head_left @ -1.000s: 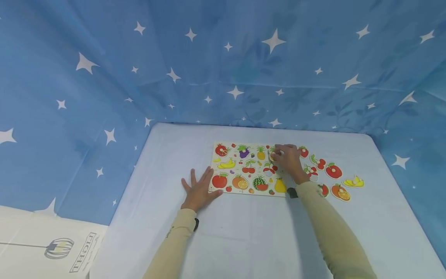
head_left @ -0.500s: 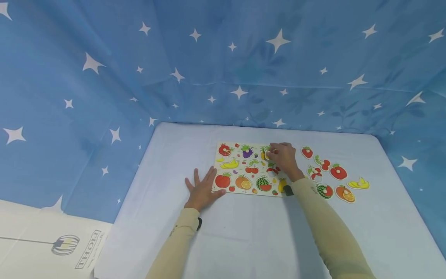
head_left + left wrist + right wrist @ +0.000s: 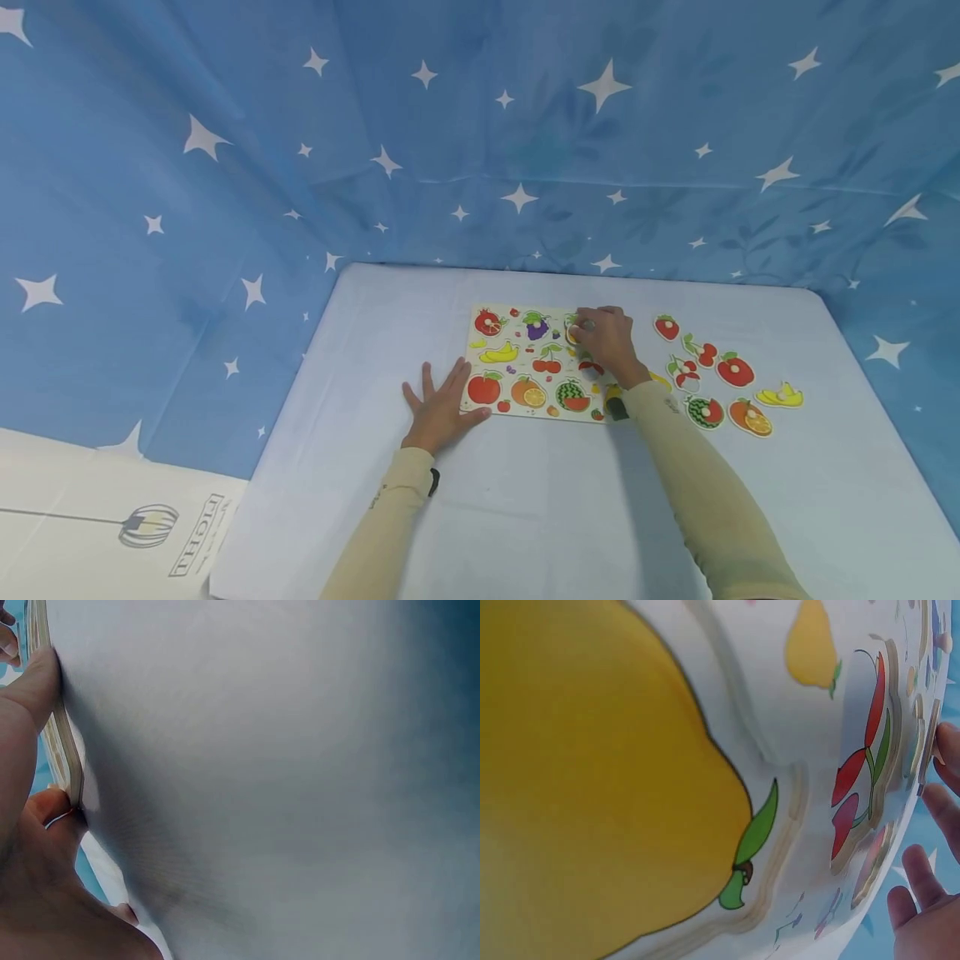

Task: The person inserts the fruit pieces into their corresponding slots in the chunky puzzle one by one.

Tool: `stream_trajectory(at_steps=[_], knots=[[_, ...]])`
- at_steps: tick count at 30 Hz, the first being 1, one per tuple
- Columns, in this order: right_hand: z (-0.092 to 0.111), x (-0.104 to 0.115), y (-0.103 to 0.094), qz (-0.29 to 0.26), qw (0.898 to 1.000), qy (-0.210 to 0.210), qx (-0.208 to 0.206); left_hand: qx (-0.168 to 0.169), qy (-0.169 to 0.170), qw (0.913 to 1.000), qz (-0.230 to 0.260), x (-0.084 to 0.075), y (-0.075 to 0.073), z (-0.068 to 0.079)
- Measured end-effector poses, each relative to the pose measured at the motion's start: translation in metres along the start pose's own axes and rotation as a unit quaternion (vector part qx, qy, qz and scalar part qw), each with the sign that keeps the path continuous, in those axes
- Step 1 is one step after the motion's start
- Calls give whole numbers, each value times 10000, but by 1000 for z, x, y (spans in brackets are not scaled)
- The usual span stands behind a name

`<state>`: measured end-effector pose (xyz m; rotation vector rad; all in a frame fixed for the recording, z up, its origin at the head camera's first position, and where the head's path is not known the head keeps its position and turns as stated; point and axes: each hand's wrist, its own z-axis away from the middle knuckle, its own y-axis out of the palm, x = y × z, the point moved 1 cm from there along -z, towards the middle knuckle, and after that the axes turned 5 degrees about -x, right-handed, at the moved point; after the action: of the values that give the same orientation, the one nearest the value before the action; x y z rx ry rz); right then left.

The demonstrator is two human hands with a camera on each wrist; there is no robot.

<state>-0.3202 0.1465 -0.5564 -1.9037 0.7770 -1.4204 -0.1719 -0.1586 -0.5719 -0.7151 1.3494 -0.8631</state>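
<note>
A fruit puzzle board lies on the white table. My left hand rests spread at its front left corner; in the left wrist view the thumb touches the board's edge. My right hand is over the board's far right part, pinching a puzzle piece over the pineapple recess. The right wrist view shows this thin piece edge-on between the fingertips; its picture is mostly hidden, with yellow and green showing. The grape piece and pomegranate piece sit in the board with knobs.
Right of the board lie several loose knobbed pieces: a strawberry, cherries, an apple, bananas, an orange and a watermelon. A yellow piece is partly behind the right forearm. Blue starred cloth hangs behind.
My right hand has moved slightly left across the board with the pinched piece, onto the pineapple recess, and has stayed there since. The left hand keeps its place on the board's edge.
</note>
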Motion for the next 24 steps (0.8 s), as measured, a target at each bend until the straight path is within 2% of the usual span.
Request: stream_trajectory(at_steps=[17, 24], knots=[[-6, -3, 6, 274, 9996, -33, -97, -33, 21, 10000, -4, 1, 1, -3], [-5, -2, 9, 158, 9998, 14, -70, -56, 63, 10000, 36, 2, 2, -2]])
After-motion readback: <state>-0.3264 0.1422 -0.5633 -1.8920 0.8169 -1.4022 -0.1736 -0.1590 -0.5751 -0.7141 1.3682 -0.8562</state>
